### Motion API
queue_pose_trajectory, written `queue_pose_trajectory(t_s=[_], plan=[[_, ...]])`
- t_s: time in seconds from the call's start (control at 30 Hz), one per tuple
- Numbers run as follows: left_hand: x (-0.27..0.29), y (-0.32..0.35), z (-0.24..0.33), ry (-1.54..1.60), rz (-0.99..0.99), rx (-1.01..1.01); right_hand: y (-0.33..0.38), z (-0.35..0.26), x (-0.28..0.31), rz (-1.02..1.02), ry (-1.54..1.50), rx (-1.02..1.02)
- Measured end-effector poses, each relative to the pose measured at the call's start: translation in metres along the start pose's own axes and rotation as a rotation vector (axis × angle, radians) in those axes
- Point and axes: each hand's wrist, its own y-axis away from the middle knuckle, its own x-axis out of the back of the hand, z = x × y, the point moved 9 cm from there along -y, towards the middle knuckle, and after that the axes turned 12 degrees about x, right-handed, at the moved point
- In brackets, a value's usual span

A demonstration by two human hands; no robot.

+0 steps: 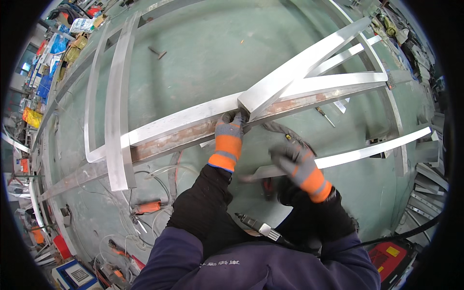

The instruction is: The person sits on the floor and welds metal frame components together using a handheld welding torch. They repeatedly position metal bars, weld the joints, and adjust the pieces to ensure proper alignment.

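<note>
A long beam [193,126] crosses the middle of the frame from lower left to upper right, with an angled tube [299,63] lying on it at centre where the left hand [231,126] touches. The right hand [292,157] sits just right of it, near a flat strip [367,152]. Two bent strips [118,96] cross the beam at left; a tool, perhaps a grinder [258,226], lies below on the floor [212,43].

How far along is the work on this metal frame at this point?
Done: several bright bars already sit assembled on the metal frame. In hand: the left hand grips the joint where bars meet; the right hand, blurred, is beside it. Left: a loose bar lies unattached, and the welding torch rests idle on the lap.
</note>
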Motion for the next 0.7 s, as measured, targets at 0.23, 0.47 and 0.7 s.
queue_pose_trajectory(t_s=[0.23, 0.47, 0.7], plan=[[-0.01, -0.008, -0.008, -0.02, -0.057, 0.037, 0.165, 0.021, -0.09, -0.488, -0.397, -0.425], [-0.021, 0.003, -0.007, 0.114, -0.061, 0.154, 0.165, 0.042, -0.147, -0.699, 0.111, -0.274], [-0.018, 0.004, -0.002, 0.006, -0.111, 0.009, 0.155, 0.02, -0.102, -0.385, 0.266, -0.305]])
